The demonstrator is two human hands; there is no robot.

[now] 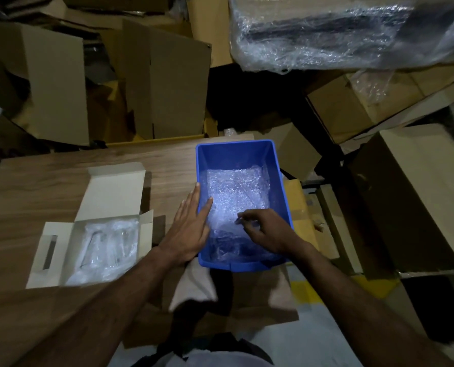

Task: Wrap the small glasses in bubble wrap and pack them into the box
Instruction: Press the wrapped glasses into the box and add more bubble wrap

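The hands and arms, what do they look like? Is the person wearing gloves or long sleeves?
No gloves and no long sleeves. The left hand and the right hand are both bare, and both forearms are bare all the way to the bottom of the picture. No rings, watch or bracelets show. Light-coloured clothing is visible at the bottom edge.

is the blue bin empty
No, the blue bin holds bubble wrap, which the right hand pinches.

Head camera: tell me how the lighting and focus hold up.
Head view: dim overall, a bright patch on the bubble wrap in the blue bin; the cardboard boxes behind sit in shadow; the white box reads soft; wide-angle bending at the edges.
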